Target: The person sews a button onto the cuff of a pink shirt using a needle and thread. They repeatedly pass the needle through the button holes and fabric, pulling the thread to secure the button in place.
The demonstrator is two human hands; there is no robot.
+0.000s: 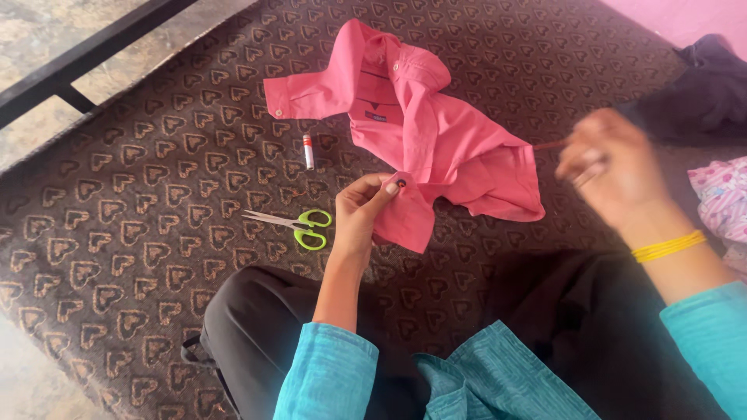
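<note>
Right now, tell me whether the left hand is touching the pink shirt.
Touching. The head view shows the left hand pinching a fold of the pink shirt between thumb and fingers, beside a dark button.

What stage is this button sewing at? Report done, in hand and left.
Done: a dark button already sits on the pink shirt's edge. In hand: the left hand pinches that edge at the button, while the blurred right hand draws a thread taut. Left: the scissors lie untouched on the mat, so the thread looks uncut.
</note>
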